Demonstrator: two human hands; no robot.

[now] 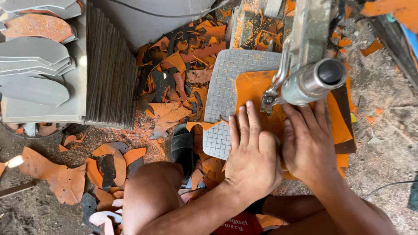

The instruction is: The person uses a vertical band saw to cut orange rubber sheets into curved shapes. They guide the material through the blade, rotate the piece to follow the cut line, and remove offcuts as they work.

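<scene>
**Both hands flat on an orange sheet under a cutting machine**

The orange sheet (254,93) is a flat, stiff-looking piece with a rounded upper-left corner, its surface dusty and a little scuffed. It lies on a grey gridded mat (222,93), covering the mat's right part and reaching past it to the right, where a dark brown layer (346,109) shows beneath its edge. The left hand (250,152) rests palm down on the sheet's lower left part, fingers straight, spread slightly and pointing away from the person; it presses rather than grips. The right hand (307,143) lies just beside it, also open and flat, fingers extended toward the machine. The two hands nearly touch at the thumbs.

Directly above the fingertips stands the metal machine head (311,78), a silvery cylinder with a dark bore, and a thin metal foot (267,98) comes down onto the sheet just beyond the left hand's fingers.

Around the mat the ground is strewn with orange and black offcuts (178,82), with orange dust among them. A black sandal (183,146) lies beside the person's bare knee (152,191). To the left sits a stack of dark ribbed sheets (111,65), and further left a pile of grey sole-shaped pieces (35,65). The floor at the right is bare grey grit (387,100) with a few scraps.
</scene>
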